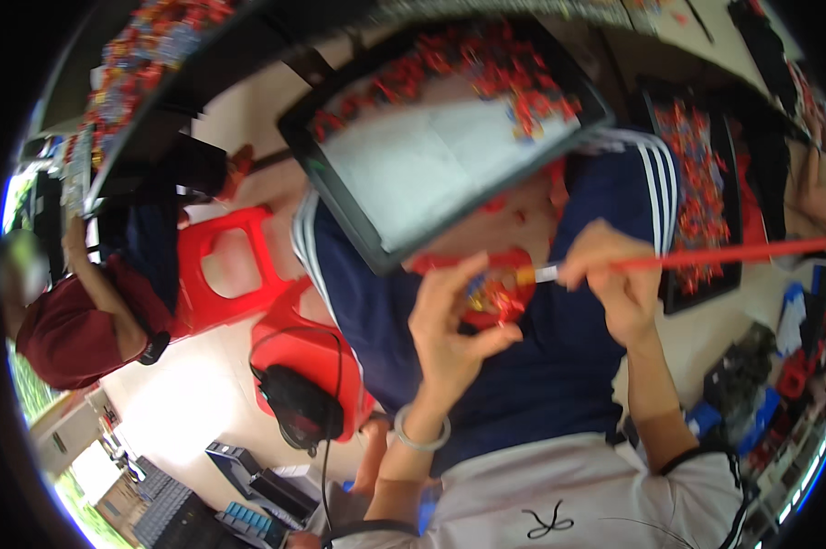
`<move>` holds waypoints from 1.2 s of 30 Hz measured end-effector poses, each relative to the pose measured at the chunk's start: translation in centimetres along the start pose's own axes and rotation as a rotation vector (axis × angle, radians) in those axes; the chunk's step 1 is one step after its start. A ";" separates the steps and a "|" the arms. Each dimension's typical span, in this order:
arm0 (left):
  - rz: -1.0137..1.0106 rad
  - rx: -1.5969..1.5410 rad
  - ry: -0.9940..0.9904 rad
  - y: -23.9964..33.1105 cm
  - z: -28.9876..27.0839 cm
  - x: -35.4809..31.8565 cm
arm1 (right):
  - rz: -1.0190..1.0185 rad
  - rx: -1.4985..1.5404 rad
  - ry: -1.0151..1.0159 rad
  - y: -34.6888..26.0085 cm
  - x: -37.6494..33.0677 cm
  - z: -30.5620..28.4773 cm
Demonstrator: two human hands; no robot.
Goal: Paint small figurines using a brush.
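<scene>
**Small, light work held in the lap**

Start with the biggest thing before you: the black tray point(358, 197) resting tilted across your knees, a white sheet lying in it and a scatter of small red pieces point(486, 64) heaped along its far edge. It looks stiff and broad, and tipping it further would likely send the pieces sliding.

Next, the long red brush point(706, 256) in your right hand point(614, 284). Your fingers are pressed together around the handle close to the pale ferrule, the rest of the handle running out to your right. It looks thin, rigid and very light; a grip near the tip gives you the most control.

Last, the small red piece with yellow marking point(495, 297), just below the tray's near edge. Your left hand point(450, 320) pinches it between thumb and curled fingers, with the brush tip touching it. It seems tiny, hard and easily dropped, so hold it by its edges.
</scene>
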State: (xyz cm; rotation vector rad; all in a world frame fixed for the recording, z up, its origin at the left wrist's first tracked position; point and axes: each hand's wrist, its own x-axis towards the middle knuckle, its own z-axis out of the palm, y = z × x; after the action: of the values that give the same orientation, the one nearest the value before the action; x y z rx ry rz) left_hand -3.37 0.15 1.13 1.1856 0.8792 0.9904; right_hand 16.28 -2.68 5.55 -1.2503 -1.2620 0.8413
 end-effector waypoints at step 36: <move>0.934 1.195 0.754 20.7 -25.3 28.7 | -0.259 -0.096 0.542 11.5 1.5 -9.3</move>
State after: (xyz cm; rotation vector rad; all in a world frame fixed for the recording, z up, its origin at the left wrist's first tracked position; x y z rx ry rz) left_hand -20.45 37.20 16.19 2.4281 1.6853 1.8165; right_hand 27.56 -0.99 -4.00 -1.2474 -0.9965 0.2288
